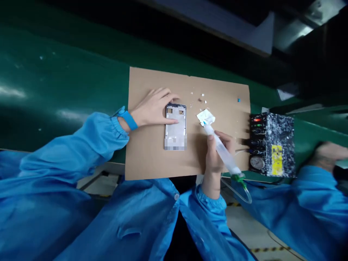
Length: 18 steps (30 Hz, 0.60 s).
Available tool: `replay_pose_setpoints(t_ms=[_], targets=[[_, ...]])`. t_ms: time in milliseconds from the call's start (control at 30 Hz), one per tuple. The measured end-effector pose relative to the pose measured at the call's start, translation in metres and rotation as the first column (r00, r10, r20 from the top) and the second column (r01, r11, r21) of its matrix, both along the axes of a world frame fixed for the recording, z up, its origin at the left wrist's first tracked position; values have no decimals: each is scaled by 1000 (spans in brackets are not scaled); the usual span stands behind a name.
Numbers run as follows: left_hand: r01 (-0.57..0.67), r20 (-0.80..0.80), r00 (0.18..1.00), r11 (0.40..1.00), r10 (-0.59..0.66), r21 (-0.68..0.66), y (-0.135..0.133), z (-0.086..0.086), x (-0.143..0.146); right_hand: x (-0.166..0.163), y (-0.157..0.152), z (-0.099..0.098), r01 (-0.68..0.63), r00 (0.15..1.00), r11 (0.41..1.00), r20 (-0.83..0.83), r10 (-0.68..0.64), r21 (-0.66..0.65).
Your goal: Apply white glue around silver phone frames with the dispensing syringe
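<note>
A phone frame (176, 125), grey with a dark top edge, lies flat on a brown cardboard sheet (146, 159); its lower end is pixelated. My left hand (156, 108) steadies it, thumb across its face and fingers bent round the upper left corner. In my right hand (214, 152) is a translucent dispensing syringe (224, 152), held like a pen. Its blue tip touches or hovers just over a crumpled white wipe (206, 116); I cannot tell which. From the syringe's green cap (238, 178) runs a clear air tube (248, 197).
A black glue dispenser box (280, 141) with a gauge and lit displays stands at the cardboard's right edge. White crumbs (202, 95) and a small blue piece (239, 100) lie on the cardboard. Another person's hand (330, 151) is at far right over the green table (67, 79).
</note>
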<state>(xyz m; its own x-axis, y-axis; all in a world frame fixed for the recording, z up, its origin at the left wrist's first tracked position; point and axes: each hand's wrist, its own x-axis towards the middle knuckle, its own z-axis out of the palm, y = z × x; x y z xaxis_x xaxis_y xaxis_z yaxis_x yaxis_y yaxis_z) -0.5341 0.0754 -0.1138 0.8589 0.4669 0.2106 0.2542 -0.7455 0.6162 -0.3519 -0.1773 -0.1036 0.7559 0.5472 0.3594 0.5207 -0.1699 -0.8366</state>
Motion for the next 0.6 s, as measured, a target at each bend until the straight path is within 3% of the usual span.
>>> replay_pose_setpoints(t_ms=[267,367,600], targets=[[125,39,992,990,-123,-57,-20,3,-6,-16,-3,-5,-248,945,969,-216,245,13],[148,37,989,986,-145,-82,-26,3,-6,-19,-4,-6,-267,936,963,-232,266,26],[148,38,989,978,-144,-144,-26,3,-4,-20,-5,-5,-355,913,930,-249,322,-96]])
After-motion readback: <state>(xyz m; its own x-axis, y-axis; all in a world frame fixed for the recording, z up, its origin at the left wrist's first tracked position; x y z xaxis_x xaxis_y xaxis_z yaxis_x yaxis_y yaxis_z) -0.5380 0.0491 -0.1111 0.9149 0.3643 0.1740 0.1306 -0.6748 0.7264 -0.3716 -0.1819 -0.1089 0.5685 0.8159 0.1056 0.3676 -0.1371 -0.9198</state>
